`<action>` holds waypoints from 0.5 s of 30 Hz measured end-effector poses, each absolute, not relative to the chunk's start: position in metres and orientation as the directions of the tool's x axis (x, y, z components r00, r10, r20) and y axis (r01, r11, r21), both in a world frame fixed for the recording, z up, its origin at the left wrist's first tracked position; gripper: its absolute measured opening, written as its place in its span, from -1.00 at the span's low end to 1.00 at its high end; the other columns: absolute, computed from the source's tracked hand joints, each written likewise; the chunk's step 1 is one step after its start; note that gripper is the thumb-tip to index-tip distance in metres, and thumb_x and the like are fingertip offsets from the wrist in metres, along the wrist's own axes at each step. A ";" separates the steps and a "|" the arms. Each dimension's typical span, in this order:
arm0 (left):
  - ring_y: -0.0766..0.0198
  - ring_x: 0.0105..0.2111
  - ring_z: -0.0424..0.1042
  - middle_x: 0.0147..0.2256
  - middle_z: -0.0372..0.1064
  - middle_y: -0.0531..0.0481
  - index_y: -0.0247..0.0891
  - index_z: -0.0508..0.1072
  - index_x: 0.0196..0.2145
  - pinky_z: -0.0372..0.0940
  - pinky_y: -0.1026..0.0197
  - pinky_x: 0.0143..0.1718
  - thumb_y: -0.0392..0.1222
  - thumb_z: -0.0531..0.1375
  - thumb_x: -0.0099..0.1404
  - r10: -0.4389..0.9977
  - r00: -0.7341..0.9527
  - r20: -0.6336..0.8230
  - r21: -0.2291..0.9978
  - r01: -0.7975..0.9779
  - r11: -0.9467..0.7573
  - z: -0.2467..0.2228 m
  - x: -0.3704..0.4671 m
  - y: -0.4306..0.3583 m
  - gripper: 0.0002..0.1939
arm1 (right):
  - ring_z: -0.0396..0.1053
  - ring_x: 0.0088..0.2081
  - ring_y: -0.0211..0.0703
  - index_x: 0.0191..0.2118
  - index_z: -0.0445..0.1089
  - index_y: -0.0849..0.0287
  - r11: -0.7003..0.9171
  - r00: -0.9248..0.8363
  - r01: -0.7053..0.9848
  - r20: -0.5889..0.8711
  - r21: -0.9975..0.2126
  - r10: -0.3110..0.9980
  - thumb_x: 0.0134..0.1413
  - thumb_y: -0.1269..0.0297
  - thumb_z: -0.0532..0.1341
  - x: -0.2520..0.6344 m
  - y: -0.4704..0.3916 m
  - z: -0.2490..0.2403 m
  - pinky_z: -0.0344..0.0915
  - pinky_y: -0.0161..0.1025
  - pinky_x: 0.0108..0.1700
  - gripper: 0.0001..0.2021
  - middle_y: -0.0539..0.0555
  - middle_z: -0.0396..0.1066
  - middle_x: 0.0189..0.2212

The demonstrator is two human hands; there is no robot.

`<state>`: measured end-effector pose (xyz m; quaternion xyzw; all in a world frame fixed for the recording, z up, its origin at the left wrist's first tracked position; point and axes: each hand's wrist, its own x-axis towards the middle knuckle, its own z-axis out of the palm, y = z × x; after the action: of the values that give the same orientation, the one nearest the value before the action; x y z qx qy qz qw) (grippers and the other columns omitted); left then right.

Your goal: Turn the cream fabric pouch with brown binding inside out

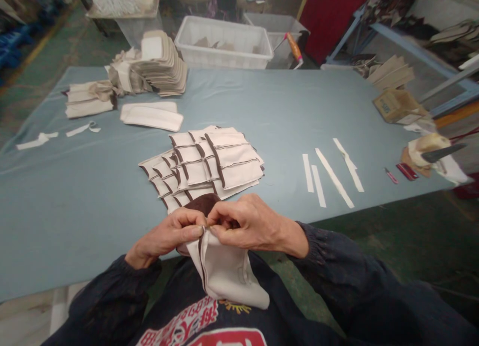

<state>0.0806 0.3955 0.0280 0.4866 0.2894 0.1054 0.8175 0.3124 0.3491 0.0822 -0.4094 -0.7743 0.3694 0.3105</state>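
Close to my body, over the table's near edge, I hold up a cream fabric piece (228, 271) with dark brown edging. My left hand (172, 233) pinches its top edge along the brown seam. Right beside it, my right hand (250, 223) pinches the same edge, fingertips almost meeting the left ones. A dark brown part (202, 203) shows just behind my fingers. The rest of the cream piece hangs down in front of my apron. Beyond my hands lies a fanned pile of cream panels (235, 156) with brown edges and seams.
Two pale oblong pads (151, 115) and a tall stack of beige pieces (164, 66) lie at the back left. White strips (334, 177) lie to the right, near a small red object (407, 172) and a cardboard box (396, 105). A white bin (224, 41) stands behind the table.
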 end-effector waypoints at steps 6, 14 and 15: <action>0.50 -0.70 -0.05 -0.67 0.09 0.21 -0.28 0.34 -0.50 -0.08 0.41 -0.71 0.32 0.42 0.13 0.469 0.793 -0.390 0.856 0.123 0.503 0.028 0.080 0.396 -0.40 | 0.29 -0.56 -0.28 -0.23 0.51 0.18 0.588 -0.524 0.628 0.282 -0.510 0.804 0.28 0.31 0.17 0.310 0.349 0.076 -0.07 -0.28 -0.50 -0.84 -0.04 0.46 -0.56; 0.49 -0.69 -0.01 -0.66 0.07 0.21 -0.28 0.33 -0.52 -0.06 0.42 -0.71 0.29 0.40 0.19 0.496 0.789 -0.363 0.888 0.131 0.441 0.037 0.082 0.399 -0.42 | 0.45 -0.47 -0.20 -0.27 0.53 0.22 0.651 -0.597 0.670 0.263 -0.356 0.758 0.37 0.31 0.16 0.307 0.350 0.080 -0.06 -0.18 -0.46 -0.77 0.05 0.61 -0.43; 0.49 -0.68 -0.01 -0.65 0.06 0.21 -0.28 0.33 -0.52 -0.05 0.43 -0.71 0.28 0.39 0.21 0.495 0.791 -0.360 0.893 0.138 0.429 0.039 0.082 0.399 -0.42 | 0.45 -0.48 -0.19 -0.28 0.53 0.23 0.651 -0.601 0.673 0.253 -0.352 0.758 0.37 0.31 0.16 0.307 0.349 0.083 -0.06 -0.18 -0.46 -0.77 0.05 0.61 -0.44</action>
<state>0.0822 0.3990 0.0394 0.5225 0.3028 0.1128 0.7890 0.3068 0.3493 0.0829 -0.4030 -0.8878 0.1109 0.1927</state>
